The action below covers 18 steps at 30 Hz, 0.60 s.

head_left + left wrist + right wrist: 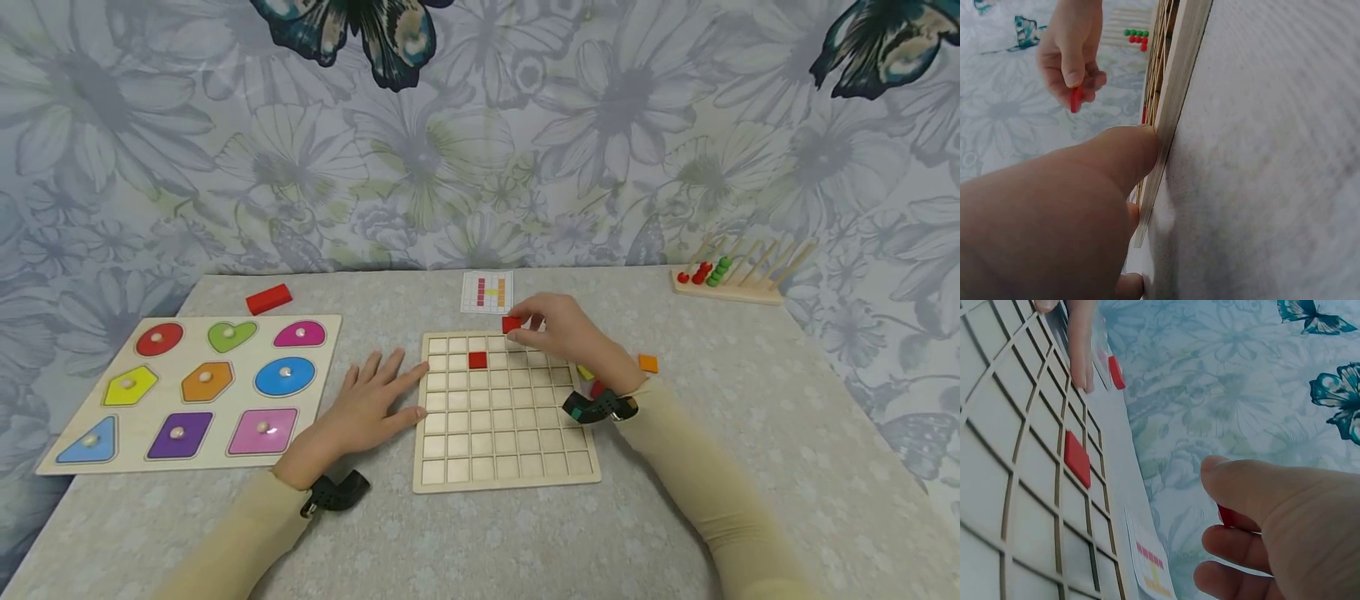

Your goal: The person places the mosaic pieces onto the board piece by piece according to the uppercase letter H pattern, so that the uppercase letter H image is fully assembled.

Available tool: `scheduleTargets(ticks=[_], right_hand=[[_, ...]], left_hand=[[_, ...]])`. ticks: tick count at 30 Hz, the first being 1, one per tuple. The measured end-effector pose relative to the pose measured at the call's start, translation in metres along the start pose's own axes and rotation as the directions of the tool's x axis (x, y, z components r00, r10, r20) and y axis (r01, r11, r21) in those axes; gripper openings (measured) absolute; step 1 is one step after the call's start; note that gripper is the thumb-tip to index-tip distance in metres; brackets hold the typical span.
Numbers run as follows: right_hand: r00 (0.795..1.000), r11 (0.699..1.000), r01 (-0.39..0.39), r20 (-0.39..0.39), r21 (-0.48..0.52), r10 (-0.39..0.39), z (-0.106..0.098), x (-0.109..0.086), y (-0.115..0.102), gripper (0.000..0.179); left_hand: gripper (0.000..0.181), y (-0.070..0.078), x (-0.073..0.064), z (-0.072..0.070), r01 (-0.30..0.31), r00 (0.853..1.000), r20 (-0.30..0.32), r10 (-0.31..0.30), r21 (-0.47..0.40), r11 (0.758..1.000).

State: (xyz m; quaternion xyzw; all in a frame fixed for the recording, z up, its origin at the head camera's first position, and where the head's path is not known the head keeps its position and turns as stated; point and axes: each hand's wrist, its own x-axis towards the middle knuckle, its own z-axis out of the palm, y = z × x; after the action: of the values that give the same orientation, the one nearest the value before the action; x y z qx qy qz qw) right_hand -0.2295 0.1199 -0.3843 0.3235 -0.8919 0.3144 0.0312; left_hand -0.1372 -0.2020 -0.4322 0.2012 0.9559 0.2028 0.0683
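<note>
R hand (pixel 553 323) w/ red tile (pixel 512 325), up by far edge of the grid board (pixel 480 446); L hand (pixel 367 408) at board's L edge
R grip has the tile pinched betw. thumb & fingers, off the board, nr the pattern card (pixel 487 292); L grip is released, fingers spread, thumb & a fingertip touching the board; second red tile (pixel 477 360) sits on the board nr its far L corner; orange tile (pixel 648 363) lies on the desk (pixel 675 533) past the board's R edge; held tile looks v. light & stiff, prob. smooth, so a bit slippery but hardly fragile; best hold is prob. opp. edges, fingertips only, underside left free; board looks stiff, light enough to slide, so a side edge suits holding it.
</note>
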Motion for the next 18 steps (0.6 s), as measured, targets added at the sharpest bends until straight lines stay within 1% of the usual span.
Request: scheduleTargets(ticks=[3,9,14,18], right_hand=[[1.000,1.000,0.015,0.011,0.013,-0.016,0.006,0.004,-0.006,0.029],[0.997,1.000,0.029,0.071,0.011,-0.030,0.019,0.008,-0.017,0.027],[0.994,1.000,0.031,0.101,-0.001,-0.031,0.027,0.007,-0.020,0.027],[0.992,0.998,0.062,0.108,0.001,-0.061,0.033,0.007,-0.020,0.028]], left_hand=[[0.067,0.001,0.000,0.000,0.000,1.000,-0.002,0.000,0.003,1.000],[0.067,0.001,0.001,0.000,0.006,1.000,-0.001,-0.006,0.007,1.000],[0.067,0.001,0.001,0.001,0.008,1.000,0.002,-0.008,0.007,1.000],[0.067,0.000,0.001,0.001,0.013,1.000,0.007,-0.013,0.007,1.000]])
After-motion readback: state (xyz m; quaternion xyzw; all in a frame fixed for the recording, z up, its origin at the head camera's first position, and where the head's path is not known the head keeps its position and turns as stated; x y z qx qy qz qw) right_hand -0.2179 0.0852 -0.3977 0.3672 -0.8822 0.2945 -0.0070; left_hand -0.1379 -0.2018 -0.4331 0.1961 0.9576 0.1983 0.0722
